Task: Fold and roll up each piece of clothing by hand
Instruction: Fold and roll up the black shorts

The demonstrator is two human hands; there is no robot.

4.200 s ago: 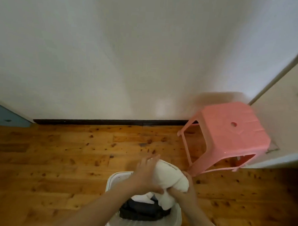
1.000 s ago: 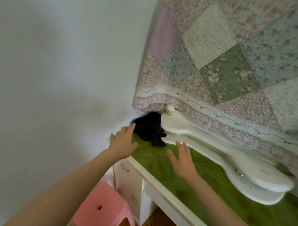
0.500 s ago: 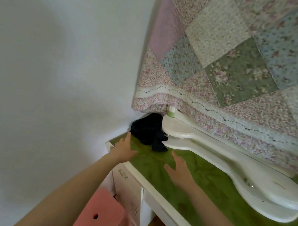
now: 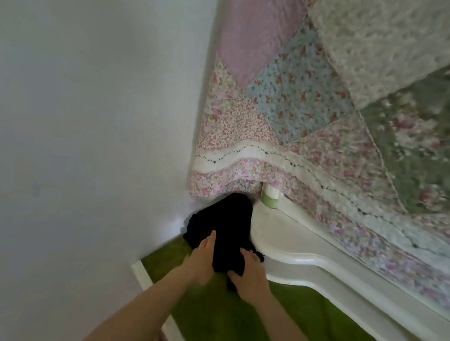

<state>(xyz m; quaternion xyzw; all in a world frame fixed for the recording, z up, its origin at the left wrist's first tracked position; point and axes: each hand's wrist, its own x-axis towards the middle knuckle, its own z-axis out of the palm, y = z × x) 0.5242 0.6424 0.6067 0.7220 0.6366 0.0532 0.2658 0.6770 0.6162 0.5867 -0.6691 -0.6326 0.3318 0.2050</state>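
Observation:
A crumpled black garment [image 4: 224, 222] lies in the far corner of a green cloth-covered table [image 4: 222, 314], against the white wall and under the edge of a quilt. My left hand [image 4: 202, 259] lies along its left side with straight fingers touching the fabric. My right hand [image 4: 250, 272] grips the garment's near right edge, fingers curled into the cloth. Part of the garment is hidden under the quilt.
A floral patchwork quilt [image 4: 336, 128] hangs over a white curved bed frame [image 4: 305, 256] along the table's right side. The white wall [image 4: 92, 113] bounds the left. The table's white edge [image 4: 142, 272] runs at the near left. A green-and-white post [image 4: 269, 198] stands behind the garment.
Both hands have moved forward from the green cloth onto the black garment; the right hand now grips it. The view has closed in on the corner.

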